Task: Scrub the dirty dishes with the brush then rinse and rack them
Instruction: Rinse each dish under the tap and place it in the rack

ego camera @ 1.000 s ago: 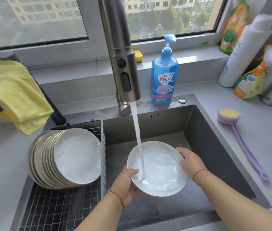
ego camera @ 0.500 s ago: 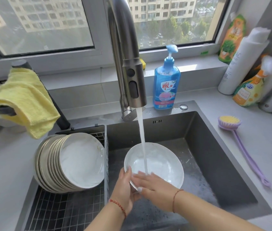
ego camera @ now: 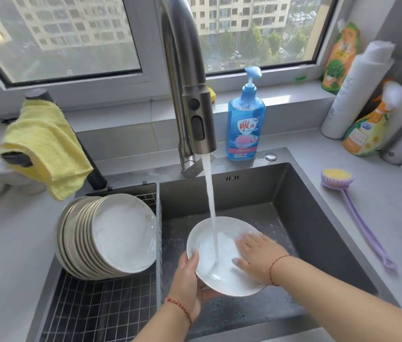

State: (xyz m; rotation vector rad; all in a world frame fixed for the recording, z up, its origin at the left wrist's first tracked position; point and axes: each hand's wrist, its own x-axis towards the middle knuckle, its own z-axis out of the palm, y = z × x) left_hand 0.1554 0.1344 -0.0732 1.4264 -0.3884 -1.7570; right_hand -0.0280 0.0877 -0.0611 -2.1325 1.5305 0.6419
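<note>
The sink [ego camera: 318, 218] basin is bounded by steep dark walls on the far and right sides and by the wire rack [ego camera: 101, 314] wall on the left. Open basin floor remains to the right of and beyond the plate [ego camera: 209, 275]; the near right part is crossed by the right forearm.

The plate is held over the basin floor, tilted, with its near rim lower. The water stream [ego camera: 211, 206] from the faucet [ego camera: 190, 102] lands inside it, left of the right hand.

The left hand [ego camera: 190, 280] grips the plate's near-left rim, thumb over the inner edge and fingers curled beneath. The right hand [ego camera: 256, 255] lies open and flat, palm down, on the plate's right inner surface, fingers spread and pointing left.

Counts: one plate in hand. One stack of plates [ego camera: 106, 235] stands on edge at the far end of the rack, leaning; roughly eight rims show, the exact number cannot be told. One brush [ego camera: 348, 193] lies on the counter [ego camera: 380, 218] right of the sink, bristles up, untouched. One blue soap bottle [ego camera: 245, 127] stands at the far sink edge. One yellow cloth [ego camera: 44, 146] hangs at far left.
</note>
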